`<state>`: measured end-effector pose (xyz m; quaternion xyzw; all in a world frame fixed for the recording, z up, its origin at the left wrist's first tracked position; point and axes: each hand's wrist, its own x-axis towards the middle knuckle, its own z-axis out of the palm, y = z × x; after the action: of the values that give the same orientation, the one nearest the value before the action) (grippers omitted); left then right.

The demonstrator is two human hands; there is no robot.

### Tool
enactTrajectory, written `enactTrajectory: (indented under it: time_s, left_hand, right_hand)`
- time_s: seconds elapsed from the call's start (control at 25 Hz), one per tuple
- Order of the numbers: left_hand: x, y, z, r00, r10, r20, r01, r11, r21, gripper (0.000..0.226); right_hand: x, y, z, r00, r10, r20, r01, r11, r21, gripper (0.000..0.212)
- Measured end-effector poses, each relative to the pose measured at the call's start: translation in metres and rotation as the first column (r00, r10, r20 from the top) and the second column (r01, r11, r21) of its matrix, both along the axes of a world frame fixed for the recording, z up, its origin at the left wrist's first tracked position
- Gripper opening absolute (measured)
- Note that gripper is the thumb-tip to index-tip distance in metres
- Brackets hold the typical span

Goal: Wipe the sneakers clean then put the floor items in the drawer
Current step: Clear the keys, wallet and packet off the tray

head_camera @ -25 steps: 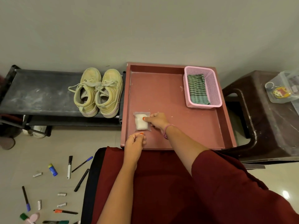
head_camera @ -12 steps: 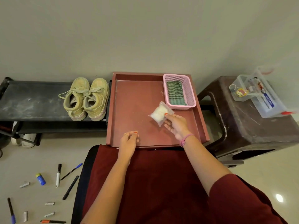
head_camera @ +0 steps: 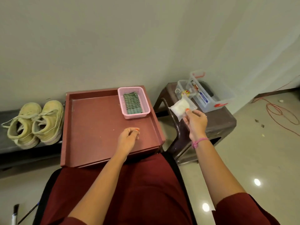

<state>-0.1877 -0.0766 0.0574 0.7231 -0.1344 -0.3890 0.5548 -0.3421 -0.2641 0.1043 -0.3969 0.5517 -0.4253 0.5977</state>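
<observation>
My right hand [head_camera: 195, 122] pinches a small clear packet of white wipes [head_camera: 181, 107] in the air above the brown stool [head_camera: 215, 125], just in front of the clear plastic boxes [head_camera: 209, 93]. My left hand [head_camera: 128, 137] rests on the red-brown drawer tray [head_camera: 90, 127] with fingers loosely curled and nothing in it. A pair of pale yellow-green sneakers [head_camera: 34, 124] stands on the dark shoe rack [head_camera: 9, 148] left of the tray. A pink basket [head_camera: 134, 102] with a folded green striped cloth [head_camera: 132, 103] sits in the tray's far right corner.
A marker [head_camera: 15, 211] and a pen [head_camera: 28, 214] lie on the floor at the bottom left. An orange cable [head_camera: 280, 111] loops over the floor at the right. My lap in dark red cloth fills the foreground.
My right hand lifted the packet off the tray and carried it right, over the stool. The view swung right, so most floor items left the frame. My left hand stayed on the tray.
</observation>
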Motion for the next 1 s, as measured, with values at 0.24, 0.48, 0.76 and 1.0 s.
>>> enactTrajectory:
  time_s: [0.24,0.48,0.76,1.0]
  left_hand:
    - [-0.052,-0.068,0.022,0.973,-0.219,0.077,0.221,0.975,-0.006,0.019]
    - [-0.101,-0.149,0.051,0.844,-0.433,0.318,0.451,0.892,0.017,0.017]
    - [-0.164,-0.248,0.074,0.508,-0.581,0.635,0.607,0.765,0.215,0.051]
    - [-0.186,-0.317,0.061,0.453,-0.694,0.560,0.644,0.689,0.333,0.069]
  right_hand:
    - [-0.081,-0.055,0.042,0.978,-0.203,-0.040,0.190,0.958,-0.217,0.041]
    - [-0.137,-0.143,0.070,0.960,-0.263,-0.101,0.245,0.957,-0.156,0.024]
    - [-0.165,-0.193,0.083,0.987,-0.151,-0.052,0.150,0.988,-0.023,0.017]
    - [-0.171,-0.231,0.069,0.994,0.010,-0.110,-0.001,0.997,0.081,0.015]
